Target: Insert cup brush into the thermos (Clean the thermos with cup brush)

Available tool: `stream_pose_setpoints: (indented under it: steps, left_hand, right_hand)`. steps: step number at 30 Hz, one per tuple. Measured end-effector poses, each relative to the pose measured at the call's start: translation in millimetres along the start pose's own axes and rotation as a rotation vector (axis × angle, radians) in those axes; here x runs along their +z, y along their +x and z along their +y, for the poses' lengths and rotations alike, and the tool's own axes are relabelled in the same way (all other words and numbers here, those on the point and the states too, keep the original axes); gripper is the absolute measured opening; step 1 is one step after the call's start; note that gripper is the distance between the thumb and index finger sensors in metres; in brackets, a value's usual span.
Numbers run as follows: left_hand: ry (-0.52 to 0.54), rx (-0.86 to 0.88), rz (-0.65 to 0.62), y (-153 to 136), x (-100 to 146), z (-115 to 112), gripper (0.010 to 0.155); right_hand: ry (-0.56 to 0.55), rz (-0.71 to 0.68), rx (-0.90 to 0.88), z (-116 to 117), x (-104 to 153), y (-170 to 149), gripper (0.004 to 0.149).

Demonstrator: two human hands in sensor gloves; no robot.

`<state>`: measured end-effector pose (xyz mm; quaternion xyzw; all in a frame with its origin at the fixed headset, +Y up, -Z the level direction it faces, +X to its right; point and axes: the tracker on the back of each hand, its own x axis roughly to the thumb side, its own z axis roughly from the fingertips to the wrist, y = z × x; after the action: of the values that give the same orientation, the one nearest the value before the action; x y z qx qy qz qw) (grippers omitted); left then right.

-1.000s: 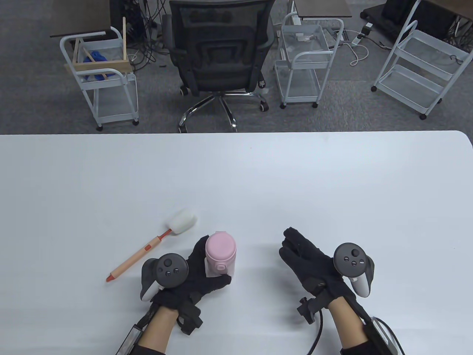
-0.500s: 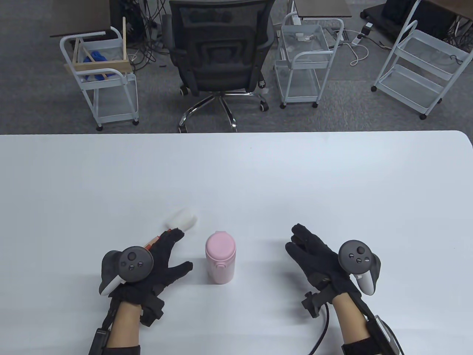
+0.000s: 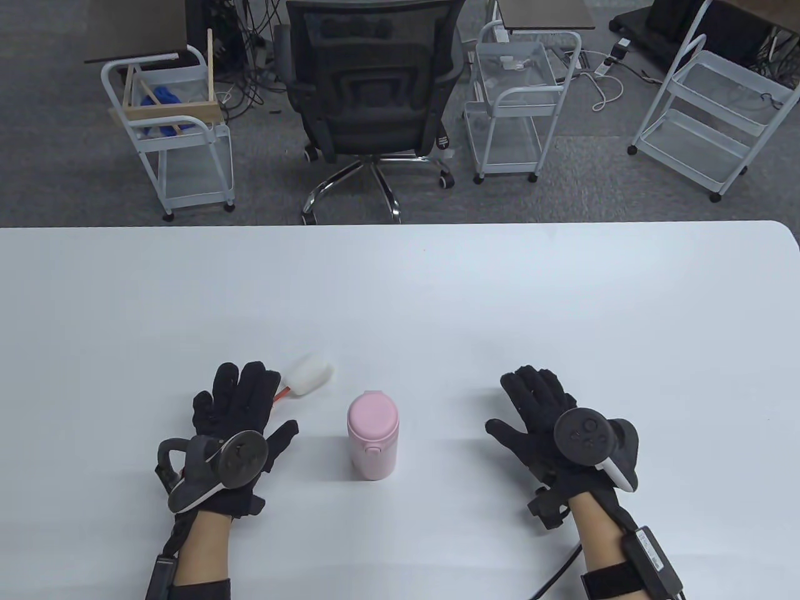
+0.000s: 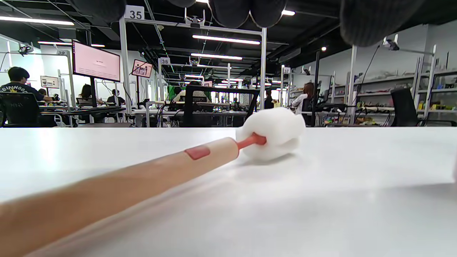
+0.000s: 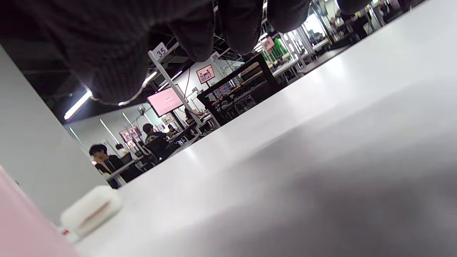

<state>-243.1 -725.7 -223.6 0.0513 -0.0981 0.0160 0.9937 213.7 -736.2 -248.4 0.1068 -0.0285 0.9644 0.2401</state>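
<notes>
A pink thermos [image 3: 373,440] stands upright near the table's front with its lid closed. The cup brush lies to its left; its white sponge head [image 3: 307,375] shows, and my left hand covers most of its handle. My left hand [image 3: 240,390] is spread open, palm down, over the handle. In the left wrist view the tan handle [image 4: 150,175] and sponge head [image 4: 271,134] lie on the table, with my fingertips [image 4: 250,9] above and apart from them. My right hand [image 3: 534,394] is open and empty, palm down, right of the thermos. The right wrist view shows the sponge head [image 5: 91,210] and the thermos wall [image 5: 21,228].
The white table [image 3: 437,300] stretches far and to both sides. Beyond its far edge stand a black office chair [image 3: 372,94] and white wire carts [image 3: 169,144].
My left hand let go of the thermos and moved left over the brush handle, fingers spread. My right hand turned palm down and flattened. The thermos has not moved.
</notes>
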Motion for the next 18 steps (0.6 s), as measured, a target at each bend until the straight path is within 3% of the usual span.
stream_pose_setpoints:
  steps: [4,18]
  left_hand:
    - [-0.058,-0.036,0.003,0.5,-1.9,-3.9,0.078]
    - [-0.085,-0.046,-0.018,4.3,-2.4,-4.6,0.078]
  right_hand:
    - [-0.027,-0.045,0.2,4.7,-0.5,6.9,0.078]
    - [0.022,-0.078,0.25,13.1,-1.4,14.0,0.077]
